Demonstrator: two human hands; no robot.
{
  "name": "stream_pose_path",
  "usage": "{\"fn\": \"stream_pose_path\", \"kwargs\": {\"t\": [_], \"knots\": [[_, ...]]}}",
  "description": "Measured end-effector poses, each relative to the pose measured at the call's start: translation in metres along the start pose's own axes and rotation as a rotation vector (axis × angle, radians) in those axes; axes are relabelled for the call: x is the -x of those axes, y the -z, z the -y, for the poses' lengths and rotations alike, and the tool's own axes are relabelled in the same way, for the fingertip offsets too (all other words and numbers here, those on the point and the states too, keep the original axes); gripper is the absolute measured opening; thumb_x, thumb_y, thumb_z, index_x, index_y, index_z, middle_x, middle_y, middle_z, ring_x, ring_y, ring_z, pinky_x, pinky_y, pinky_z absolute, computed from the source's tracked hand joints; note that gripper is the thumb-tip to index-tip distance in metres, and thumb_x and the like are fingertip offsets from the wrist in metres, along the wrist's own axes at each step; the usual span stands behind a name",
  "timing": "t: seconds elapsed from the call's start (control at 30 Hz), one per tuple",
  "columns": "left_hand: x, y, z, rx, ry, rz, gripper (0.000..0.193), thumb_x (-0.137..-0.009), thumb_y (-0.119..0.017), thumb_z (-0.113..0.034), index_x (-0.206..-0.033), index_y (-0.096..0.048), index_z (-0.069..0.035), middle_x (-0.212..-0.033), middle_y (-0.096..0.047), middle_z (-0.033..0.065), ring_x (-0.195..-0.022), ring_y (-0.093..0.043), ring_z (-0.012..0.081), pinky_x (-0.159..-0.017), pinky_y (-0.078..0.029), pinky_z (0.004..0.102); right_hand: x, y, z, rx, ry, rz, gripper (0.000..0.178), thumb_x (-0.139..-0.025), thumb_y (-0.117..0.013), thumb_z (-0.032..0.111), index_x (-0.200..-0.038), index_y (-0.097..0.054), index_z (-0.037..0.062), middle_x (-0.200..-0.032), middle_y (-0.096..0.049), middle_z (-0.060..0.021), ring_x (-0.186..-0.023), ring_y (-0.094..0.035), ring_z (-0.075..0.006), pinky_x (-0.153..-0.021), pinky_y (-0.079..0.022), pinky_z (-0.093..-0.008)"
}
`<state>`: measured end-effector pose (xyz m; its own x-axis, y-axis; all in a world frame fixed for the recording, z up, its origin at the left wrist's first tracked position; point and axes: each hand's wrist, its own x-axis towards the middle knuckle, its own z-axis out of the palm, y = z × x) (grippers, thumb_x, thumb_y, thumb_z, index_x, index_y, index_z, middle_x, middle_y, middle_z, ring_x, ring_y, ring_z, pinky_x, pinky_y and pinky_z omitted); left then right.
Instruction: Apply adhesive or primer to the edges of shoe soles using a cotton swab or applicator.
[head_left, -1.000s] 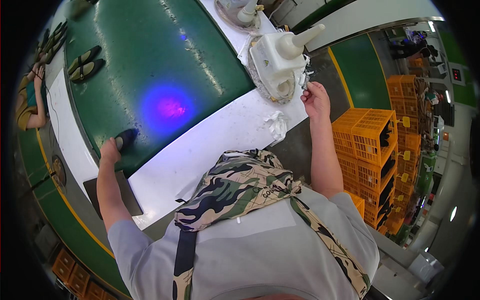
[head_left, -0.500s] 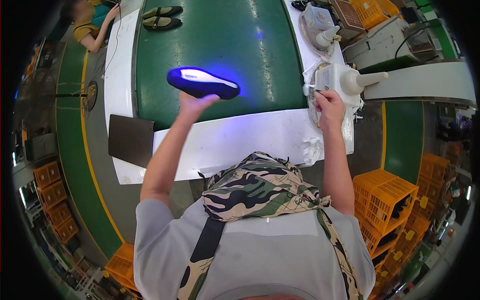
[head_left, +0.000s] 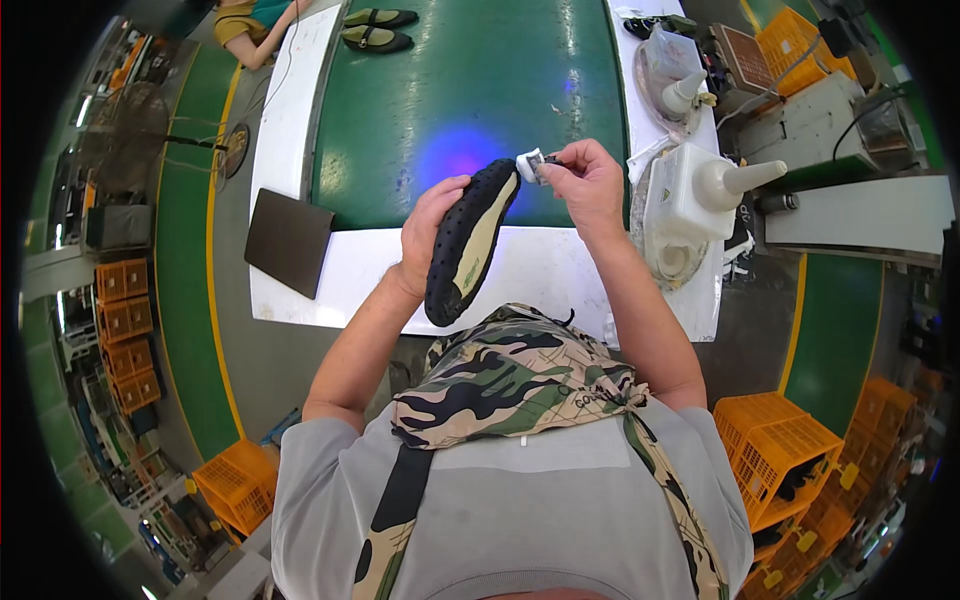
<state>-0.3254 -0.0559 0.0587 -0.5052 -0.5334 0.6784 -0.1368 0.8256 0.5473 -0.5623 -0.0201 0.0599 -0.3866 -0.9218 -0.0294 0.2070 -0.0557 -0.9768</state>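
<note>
Filling both hands (head_left: 424, 236) (head_left: 592, 194): black shoe (head_left: 459, 232) left, green print (head_left: 472, 267) on insole (head_left: 485, 240); white-tipped tool (head_left: 531, 165) right.

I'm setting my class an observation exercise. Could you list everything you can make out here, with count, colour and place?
held shoe: one, black, pale inside, over the near table edge
applicator: one, white-tipped, by the shoe's far end
resting shoes: two, dark, olive lining, far left of the green surface
green surface: one, green, centre
light patch: one, blue-violet, on that surface
table: white, around it
bottles: two, white, right side
panel: one, dark brown, near left corner
crates: several, overlapping, orange, both sides
co-worker's sleeve: one, yellow, upper left
camouflage cloth: one, green-brown-black, person's front
shirt: one, grey, below
left hand: one, bare, holding the shoe
right hand: one, bare, holding the applicator
</note>
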Motion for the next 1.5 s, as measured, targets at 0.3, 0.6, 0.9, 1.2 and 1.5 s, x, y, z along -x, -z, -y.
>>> {"fn": "stream_pose_path", "kwargs": {"t": [0.3, 0.6, 0.9, 1.2, 1.5], "knots": [[-0.007, -0.005, -0.027, -0.075, -0.064, -0.051, 0.057, -0.077, -0.074, -0.001, -0.127, -0.047, 0.004, -0.125, -0.057, 0.0258, -0.111, -0.061, 0.0364, -0.094, -0.051, 0.0405, 0.002, -0.005, 0.007, 0.019, 0.009, 0.09, 0.014, -0.081, -0.072, -0.001, -0.087, -0.06, -0.0004, -0.074, -0.065, -0.005, -0.06, -0.057, -0.0066, -0.051, -0.045, -0.0215], [-0.001, -0.006, -0.024, -0.155, 0.017, -0.073, 0.062, -0.074, -0.076, -0.002, -0.129, -0.047, 0.003, -0.126, -0.056, 0.0252, -0.113, -0.059, 0.0365, -0.096, -0.049, 0.0407, 0.017, -0.017, 0.023, -0.046, -0.051, 0.229, 0.013, -0.082, -0.072, -0.001, -0.087, -0.06, 0.0006, -0.076, -0.066, -0.0042, -0.061, -0.056, -0.0058, -0.051, -0.044, -0.0206], [0.002, -0.006, -0.018, -0.178, 0.112, -0.065, 0.066, -0.07, -0.078, -0.004, -0.128, -0.048, 0.002, -0.125, -0.056, 0.0238, -0.113, -0.059, 0.0382, -0.096, -0.049, 0.0413, 0.036, -0.032, 0.055, -0.1, 0.0, 0.357, 0.014, -0.084, -0.071, -0.001, -0.09, -0.059, 0.0009, -0.08, -0.067, -0.0055, -0.063, -0.056, -0.0052, -0.052, -0.042, -0.0201], [-0.006, -0.01, -0.025, -0.172, 0.095, -0.072, 0.067, -0.068, -0.08, 0.004, -0.127, -0.049, 0.0, -0.124, -0.057, 0.0204, -0.111, -0.061, 0.032, -0.094, -0.051, 0.0366, 0.017, -0.023, 0.032, -0.01, -0.012, 0.245, 0.012, -0.083, -0.07, -0.001, -0.088, -0.06, -0.0007, -0.077, -0.065, -0.0048, -0.061, -0.055, -0.0051, -0.052, -0.043, -0.0203], [-0.019, -0.009, -0.032, -0.076, 0.277, 0.079, 0.071, -0.063, -0.081, -0.003, -0.126, -0.05, -0.003, -0.118, -0.06, 0.0175, -0.108, -0.06, 0.036, -0.093, -0.051, 0.0407, 0.034, -0.026, 0.068, -0.156, -0.029, 0.28, 0.013, -0.082, -0.071, -0.002, -0.087, -0.059, 0.0001, -0.076, -0.064, -0.0042, -0.059, -0.054, -0.0051, -0.05, -0.041, -0.0199]]}}
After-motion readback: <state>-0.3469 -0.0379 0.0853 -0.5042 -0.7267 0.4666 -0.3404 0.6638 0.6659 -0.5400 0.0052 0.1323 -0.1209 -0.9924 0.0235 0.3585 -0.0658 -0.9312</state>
